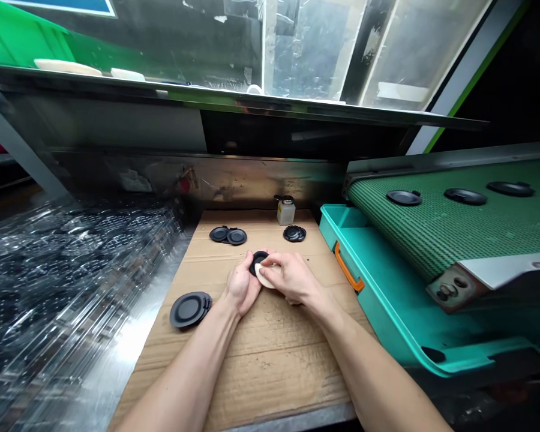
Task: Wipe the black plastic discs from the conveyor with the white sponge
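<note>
My left hand [243, 285] is closed around a round black plastic lid [258, 259], held just above the cardboard sheet [270, 360]. Pinched in the fingers of my right hand [292, 276] is a round cream-coloured pad [265, 279], which overlaps the black lid. Part of the pad is hidden behind those fingers. Left of my left forearm lies a larger black lid [189, 309] with a small hinge tab. Two overlapping black lids [228, 235] rest beyond my left hand, and a glossy black lid [294, 233] lies beyond my right hand.
A small bottle [286, 211] with a dark top stands at the cardboard's back edge. At right, a green conveyor belt [432, 228] carries several black lids above a teal bin [378, 312]. Stacked clear trays [72, 288] fill the left side. A metal shelf [234, 99] spans overhead.
</note>
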Motion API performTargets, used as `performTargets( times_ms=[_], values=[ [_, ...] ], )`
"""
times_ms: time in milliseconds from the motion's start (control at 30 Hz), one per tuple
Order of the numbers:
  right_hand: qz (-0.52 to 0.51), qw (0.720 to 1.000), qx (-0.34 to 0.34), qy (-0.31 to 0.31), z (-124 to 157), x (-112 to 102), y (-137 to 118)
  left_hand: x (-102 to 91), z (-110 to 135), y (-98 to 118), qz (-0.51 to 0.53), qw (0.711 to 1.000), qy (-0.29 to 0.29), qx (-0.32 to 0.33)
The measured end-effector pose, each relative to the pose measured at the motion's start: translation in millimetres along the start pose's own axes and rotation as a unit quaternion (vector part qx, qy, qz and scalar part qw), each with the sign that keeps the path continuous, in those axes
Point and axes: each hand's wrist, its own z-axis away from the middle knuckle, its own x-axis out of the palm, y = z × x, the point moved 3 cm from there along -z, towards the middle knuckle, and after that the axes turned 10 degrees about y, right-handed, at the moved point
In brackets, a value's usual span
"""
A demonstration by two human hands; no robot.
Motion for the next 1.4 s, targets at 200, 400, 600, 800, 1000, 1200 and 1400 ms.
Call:
performTargets(
  times_ms=[200,400,600,800,1000,1200,1400],
  values=[
    [-0.02,0.976,0.083,0.2,-7.5,-18.3,19.6,-3.2,1.7,11.7,0.055,0.998,0.004,-0.011],
    [-0.038,0.967,0.1,0.233,-10.6,-21.4,32.3,8.7,20.0,20.4,0.097,0.99,-0.099,-0.027],
    [-0.006,0.974,0.102,0.202,-8.6,-20.2,32.5,14.4,26.8,20.8,0.085,0.989,-0.114,-0.039],
    [0.149,0.98,0.121,0.053,-9.0,-25.9,40.8,11.1,22.6,21.9,0.095,0.992,-0.068,-0.042],
    [0.232,0.971,0.062,-0.011,6.7,-59.7,28.8,2.3,7.8,13.8,0.082,0.996,-0.029,-0.038],
    [0.159,0.98,-0.002,-0.117,58.2,-43.6,22.9,-2.0,-2.5,4.8,0.053,0.998,-0.019,-0.034],
    [0.125,0.987,-0.061,-0.076,77.4,-28.2,14.7,-4.9,-3.7,1.0,0.046,0.998,-0.013,-0.03]
  ],
)
